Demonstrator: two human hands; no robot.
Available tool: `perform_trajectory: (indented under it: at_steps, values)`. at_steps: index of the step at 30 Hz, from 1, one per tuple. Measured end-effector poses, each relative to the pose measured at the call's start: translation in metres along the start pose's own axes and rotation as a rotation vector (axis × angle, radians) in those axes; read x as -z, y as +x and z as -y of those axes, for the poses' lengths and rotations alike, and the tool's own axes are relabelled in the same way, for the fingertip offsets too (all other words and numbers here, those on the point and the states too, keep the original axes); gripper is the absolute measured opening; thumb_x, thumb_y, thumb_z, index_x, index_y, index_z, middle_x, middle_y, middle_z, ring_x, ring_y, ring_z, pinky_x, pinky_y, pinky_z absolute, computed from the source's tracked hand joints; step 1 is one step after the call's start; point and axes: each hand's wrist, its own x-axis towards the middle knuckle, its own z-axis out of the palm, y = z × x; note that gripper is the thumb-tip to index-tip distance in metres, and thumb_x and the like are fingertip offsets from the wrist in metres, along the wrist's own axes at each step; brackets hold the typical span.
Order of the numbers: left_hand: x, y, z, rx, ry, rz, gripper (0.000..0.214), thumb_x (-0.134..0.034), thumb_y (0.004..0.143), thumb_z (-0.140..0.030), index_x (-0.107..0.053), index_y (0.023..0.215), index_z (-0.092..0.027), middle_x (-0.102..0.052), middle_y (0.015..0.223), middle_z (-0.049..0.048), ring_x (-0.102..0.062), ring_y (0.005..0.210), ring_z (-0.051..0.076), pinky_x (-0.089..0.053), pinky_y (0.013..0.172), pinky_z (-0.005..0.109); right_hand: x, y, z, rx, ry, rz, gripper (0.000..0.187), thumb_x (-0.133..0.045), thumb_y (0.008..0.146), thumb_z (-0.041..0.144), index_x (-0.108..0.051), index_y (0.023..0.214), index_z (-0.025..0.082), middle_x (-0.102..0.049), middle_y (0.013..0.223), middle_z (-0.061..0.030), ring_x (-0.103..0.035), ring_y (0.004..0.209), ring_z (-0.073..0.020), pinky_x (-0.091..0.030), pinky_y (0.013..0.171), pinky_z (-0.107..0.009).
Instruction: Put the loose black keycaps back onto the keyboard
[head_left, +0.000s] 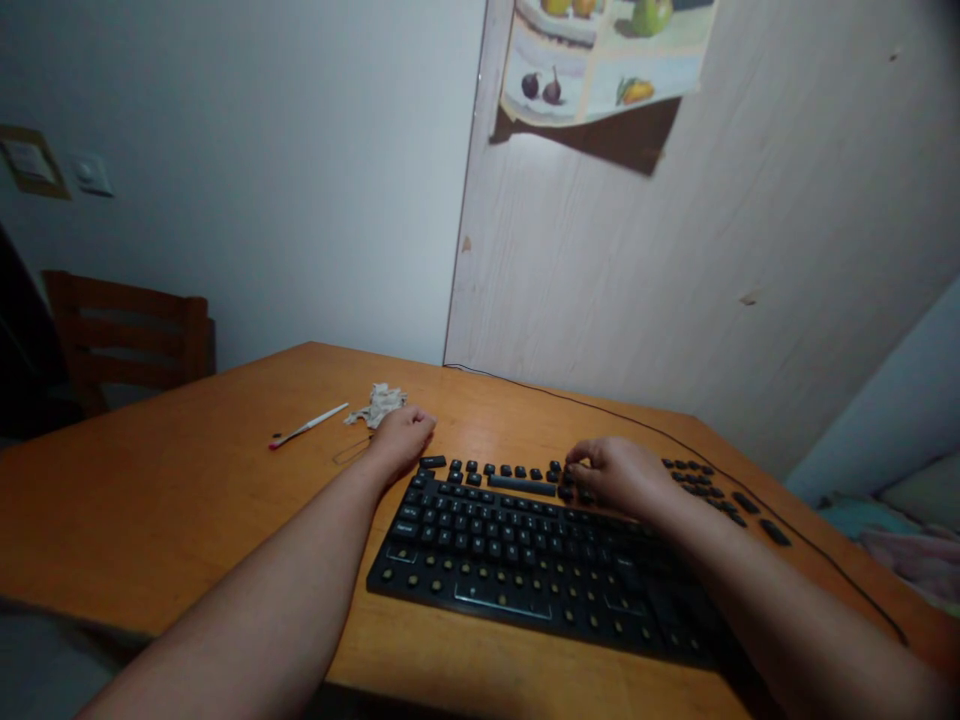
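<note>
Keycaps (520, 471), small black plastic blocks, lie beyond the black, partly bare keyboard (480, 545); likely light and stiff, best pinched by their sides. The right hand (622, 475) bends over them; the left hand (405, 435) curls apart at the keyboard's far-left corner; whether either grips anything cannot be told. Beyond that corner lies crumpled greyish cloth (381, 402); the right forearm (765, 580) hides the keyboard's right end.

The right forearm (757, 590) hides part of the keyboard (517, 570) from view.
</note>
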Motion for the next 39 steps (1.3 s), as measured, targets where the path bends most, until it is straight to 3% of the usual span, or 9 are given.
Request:
perform_trajectory:
  at_steps: [5, 12, 20, 26, 39]
  values:
    - [0.000, 0.001, 0.003, -0.010, 0.030, 0.004, 0.024, -0.057, 0.075, -0.041, -0.056, 0.066, -0.018, -0.057, 0.055, 0.0002, -0.048, 0.049, 0.012, -0.029, 0.048, 0.024, -0.010, 0.030, -0.006, -0.003, 0.001, 0.061, 0.030, -0.060, 0.083, 0.038, -0.076, 0.106, 0.027, -0.074, 0.100, -0.0079, -0.066, 0.093, -0.0251, -0.042, 0.070, -0.030]
    - [-0.002, -0.001, 0.001, -0.009, 0.004, -0.007, 0.024, -0.057, 0.075, -0.040, -0.054, 0.065, -0.018, -0.056, 0.054, -0.0006, -0.047, 0.049, 0.012, -0.030, 0.047, 0.023, -0.013, 0.046, -0.004, 0.021, 0.017, 0.111, 0.028, -0.064, 0.081, 0.038, -0.077, 0.103, 0.027, -0.074, 0.100, -0.0083, -0.066, 0.091, -0.0232, -0.044, 0.073, -0.030]
    - [-0.001, 0.000, 0.004, 0.003, -0.015, 0.010, 0.024, -0.057, 0.075, -0.041, -0.055, 0.067, -0.019, -0.056, 0.055, -0.0006, -0.047, 0.050, 0.012, -0.028, 0.048, 0.022, -0.016, 0.052, -0.007, 0.030, 0.038, 0.150, 0.029, -0.068, 0.075, 0.031, -0.078, 0.102, 0.028, -0.075, 0.102, -0.0068, -0.066, 0.095, -0.0242, -0.045, 0.076, -0.031]
    - [0.000, -0.001, -0.002, 0.035, -0.020, 0.008, 0.022, -0.058, 0.073, -0.039, -0.055, 0.065, -0.018, -0.057, 0.055, -0.0007, -0.047, 0.050, 0.012, -0.029, 0.049, 0.022, -0.020, 0.057, -0.010, 0.030, 0.075, 0.190, 0.029, -0.069, 0.074, 0.028, -0.078, 0.101, 0.028, -0.076, 0.093, -0.0047, -0.068, 0.086, -0.0208, -0.045, 0.071, -0.027]
    - [-0.001, -0.001, -0.002, 0.016, -0.017, 0.002, 0.022, -0.059, 0.073, -0.038, -0.055, 0.065, -0.019, -0.057, 0.054, 0.0000, -0.047, 0.049, 0.012, -0.030, 0.049, 0.023, -0.014, 0.051, -0.016, 0.023, 0.043, 0.107, 0.024, -0.064, 0.082, 0.040, -0.078, 0.094, 0.025, -0.074, 0.090, -0.0068, -0.065, 0.083, -0.0217, -0.041, 0.067, -0.029]
